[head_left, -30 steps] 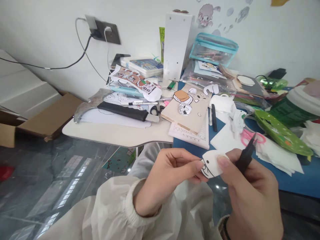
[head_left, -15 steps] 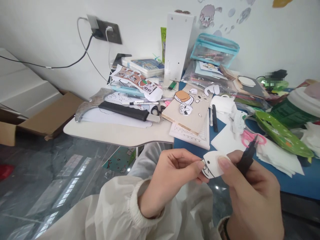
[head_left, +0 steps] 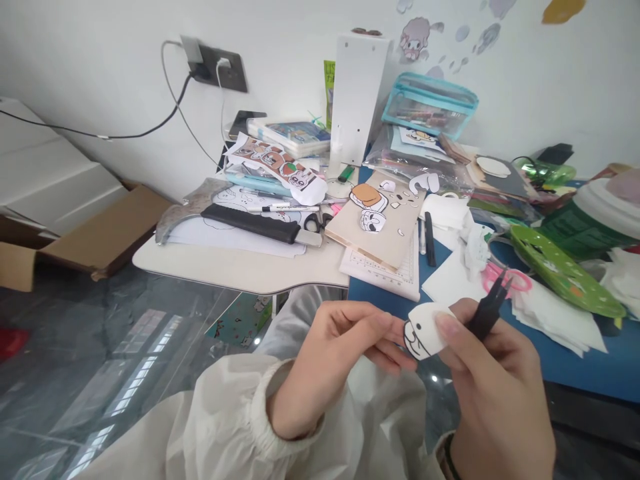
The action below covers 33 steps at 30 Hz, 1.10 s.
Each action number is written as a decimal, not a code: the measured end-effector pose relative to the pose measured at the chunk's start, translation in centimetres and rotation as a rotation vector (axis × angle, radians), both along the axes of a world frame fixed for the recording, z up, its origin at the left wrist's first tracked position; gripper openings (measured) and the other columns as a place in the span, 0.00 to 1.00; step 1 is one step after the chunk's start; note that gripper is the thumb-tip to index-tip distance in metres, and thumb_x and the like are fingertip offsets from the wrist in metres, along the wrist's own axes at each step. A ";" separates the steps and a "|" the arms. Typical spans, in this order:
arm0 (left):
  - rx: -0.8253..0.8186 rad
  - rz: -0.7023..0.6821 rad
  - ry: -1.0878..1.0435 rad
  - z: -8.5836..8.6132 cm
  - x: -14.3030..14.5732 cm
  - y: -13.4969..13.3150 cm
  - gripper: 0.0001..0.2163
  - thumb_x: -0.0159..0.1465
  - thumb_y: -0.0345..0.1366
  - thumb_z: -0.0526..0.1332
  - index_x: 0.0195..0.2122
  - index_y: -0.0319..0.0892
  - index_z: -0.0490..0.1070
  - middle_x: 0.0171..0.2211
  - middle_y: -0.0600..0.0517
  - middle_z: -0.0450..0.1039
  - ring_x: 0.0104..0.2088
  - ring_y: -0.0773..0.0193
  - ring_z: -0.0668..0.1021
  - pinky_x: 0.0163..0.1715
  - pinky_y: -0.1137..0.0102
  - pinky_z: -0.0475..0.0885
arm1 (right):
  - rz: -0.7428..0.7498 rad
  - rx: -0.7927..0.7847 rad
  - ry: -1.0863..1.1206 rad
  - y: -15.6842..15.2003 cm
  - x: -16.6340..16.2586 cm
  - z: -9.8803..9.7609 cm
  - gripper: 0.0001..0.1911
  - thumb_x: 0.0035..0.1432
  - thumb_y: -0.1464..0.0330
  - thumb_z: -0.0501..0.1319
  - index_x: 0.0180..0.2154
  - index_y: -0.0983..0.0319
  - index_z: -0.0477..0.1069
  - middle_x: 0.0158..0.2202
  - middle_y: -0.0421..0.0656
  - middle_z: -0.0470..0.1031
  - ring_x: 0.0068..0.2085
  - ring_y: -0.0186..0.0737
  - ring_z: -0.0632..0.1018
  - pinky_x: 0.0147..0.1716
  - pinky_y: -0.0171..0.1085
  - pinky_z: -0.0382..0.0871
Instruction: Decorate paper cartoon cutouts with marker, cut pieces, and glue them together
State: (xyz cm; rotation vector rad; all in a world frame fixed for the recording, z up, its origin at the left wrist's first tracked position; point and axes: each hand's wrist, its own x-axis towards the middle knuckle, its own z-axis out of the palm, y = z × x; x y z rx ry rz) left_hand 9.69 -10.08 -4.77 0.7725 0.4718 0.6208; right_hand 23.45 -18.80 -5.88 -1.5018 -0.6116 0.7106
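Observation:
My right hand point(head_left: 493, 380) pinches a white paper cutout point(head_left: 423, 332) with a drawn eye and black mouth lines. Black tweezers point(head_left: 493, 303) are tucked in the same hand, tips pointing up. At the cutout's left edge, my left hand point(head_left: 357, 340) has its fingers stretched out and its thumb off the paper; whether the fingertips touch the edge, I cannot tell. Beyond the hands lies a beige board point(head_left: 367, 230) bearing an orange-and-white cutout point(head_left: 369, 197), a drawn face cutout point(head_left: 373, 221) and small scraps.
Pink scissors point(head_left: 520, 281) and white tissues point(head_left: 560, 317) lie on the blue mat at right, near a green pouch point(head_left: 560, 270). A black-handled knife point(head_left: 255, 223) rests on papers at left. Behind stand a white box point(head_left: 357, 100) and a clear blue-edged pouch point(head_left: 430, 107).
My left thumb has come off the cutout's edge and the left fingers have loosened, showing more of the mouth lines. The right hand still holds the cutout and tweezers, shifted slightly left.

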 end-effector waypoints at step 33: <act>0.096 0.046 0.101 -0.2 0.3 0.1 0.07 0.58 0.32 0.67 0.23 0.39 0.78 0.21 0.55 0.77 0.23 0.74 0.77 0.27 0.83 0.73 | 0.028 -0.047 -0.099 -0.3 -0.5 0.5 0.11 0.56 0.62 0.66 0.30 0.59 0.67 0.26 0.35 0.63 0.29 0.33 0.64 0.27 0.32 0.57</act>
